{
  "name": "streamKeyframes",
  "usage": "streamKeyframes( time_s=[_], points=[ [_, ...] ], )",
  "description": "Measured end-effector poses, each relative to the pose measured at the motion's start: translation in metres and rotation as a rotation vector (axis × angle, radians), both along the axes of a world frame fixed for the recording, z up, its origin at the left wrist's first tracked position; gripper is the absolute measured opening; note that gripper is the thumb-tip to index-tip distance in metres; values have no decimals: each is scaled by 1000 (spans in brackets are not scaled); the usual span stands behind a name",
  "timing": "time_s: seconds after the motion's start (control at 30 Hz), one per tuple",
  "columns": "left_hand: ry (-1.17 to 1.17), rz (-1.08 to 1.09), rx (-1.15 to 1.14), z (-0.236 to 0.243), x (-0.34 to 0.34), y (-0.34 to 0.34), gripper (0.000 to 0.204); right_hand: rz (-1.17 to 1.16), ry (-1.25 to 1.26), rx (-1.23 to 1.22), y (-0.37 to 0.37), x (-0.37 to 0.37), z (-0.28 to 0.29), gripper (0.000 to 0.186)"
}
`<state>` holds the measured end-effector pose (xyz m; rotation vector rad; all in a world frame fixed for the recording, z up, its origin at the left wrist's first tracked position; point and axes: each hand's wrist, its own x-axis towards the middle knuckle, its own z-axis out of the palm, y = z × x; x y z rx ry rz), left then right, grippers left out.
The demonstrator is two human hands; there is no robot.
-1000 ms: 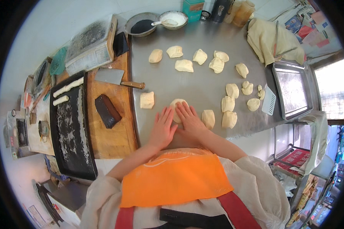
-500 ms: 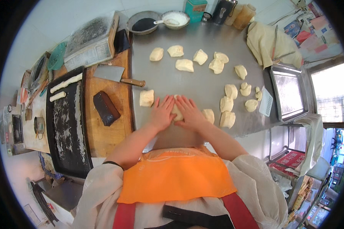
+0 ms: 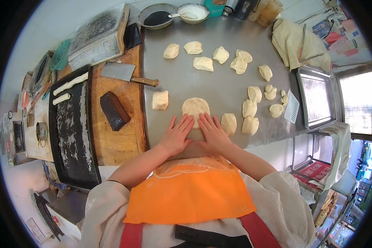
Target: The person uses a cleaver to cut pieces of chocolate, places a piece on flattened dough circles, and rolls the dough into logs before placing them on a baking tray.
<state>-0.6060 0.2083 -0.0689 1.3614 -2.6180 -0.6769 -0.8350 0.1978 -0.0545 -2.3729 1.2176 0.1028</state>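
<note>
A flattened oval of pale dough point(image 3: 195, 106) lies on the steel counter point(image 3: 219, 87) right in front of me. My left hand point(image 3: 177, 135) and my right hand point(image 3: 211, 134) lie flat side by side, fingers spread, with the fingertips on the dough's near edge. Neither hand grips anything. A squarish dough piece point(image 3: 160, 100) sits just left of the flattened one, and another lump point(image 3: 229, 123) sits just right of my right hand.
Several more dough lumps point(image 3: 203, 63) are spread over the counter's far and right side. A cleaver point(image 3: 126, 74) and a dark block point(image 3: 114, 110) rest on the wooden board point(image 3: 115, 140) at left, beside a black tray point(image 3: 70, 128). Two bowls point(image 3: 175, 13) stand at the back, a metal tray point(image 3: 316, 97) at right.
Both hands have slid back toward me off the dough, which now shows as a flatter, wider oval beyond my fingertips.
</note>
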Motion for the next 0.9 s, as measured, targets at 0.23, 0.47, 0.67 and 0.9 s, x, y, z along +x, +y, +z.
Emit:
streamKeyframes(
  time_s=[0.23, 0.47, 0.67, 0.9],
  points=[
    [12, 55, -39, -2, -3, -22, 64, -53, -93, -83, -25, 7, 2, 83],
    [300, 77, -93, 13, -51, -80, 58, -337, -557, -45, -82, 20, 10, 37],
    [-26, 62, 37, -15, 7, -73, 82, -119, -368, -12, -66, 31, -15, 86],
    [-98, -140, -76, -13, 1, -50, 77, -64, -317, -231, -24, 18, -86, 88]
  ],
)
